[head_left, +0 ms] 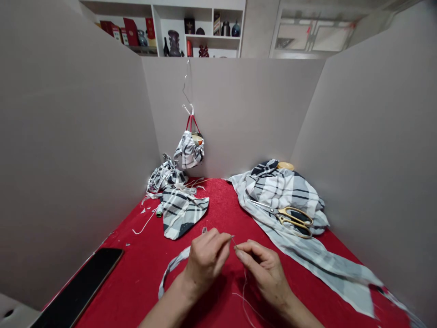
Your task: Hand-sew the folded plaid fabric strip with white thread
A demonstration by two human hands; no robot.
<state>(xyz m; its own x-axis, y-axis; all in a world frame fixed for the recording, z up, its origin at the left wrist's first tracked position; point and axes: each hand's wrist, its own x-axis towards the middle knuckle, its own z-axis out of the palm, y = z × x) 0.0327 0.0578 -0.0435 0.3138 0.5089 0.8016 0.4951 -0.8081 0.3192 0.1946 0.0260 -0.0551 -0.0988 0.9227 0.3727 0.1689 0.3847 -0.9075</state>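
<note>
Near the bottom centre, my left hand [209, 255] is closed in a pinch, with a thin needle-like piece at its fingertips. Just right of it, my right hand [264, 269] pinches a pale thread [245, 284] that hangs down in a loose loop onto the red cloth. The fingertips of both hands are close together but apart. A narrow grey fabric strip [168, 273] curves out from behind my left hand. Beyond it lies a cut piece of plaid fabric [182, 210], with a small thread spool [159, 210] at its left edge.
Gold-handled scissors [285, 216] rest on heaped plaid fabric [285, 189] at the right. A black phone [80, 287] lies front left. Fabric scraps [162, 176] are piled back left. A plaid bag [190, 150] hangs from a hook. Grey panels [235, 114] enclose the red-covered table [218, 200].
</note>
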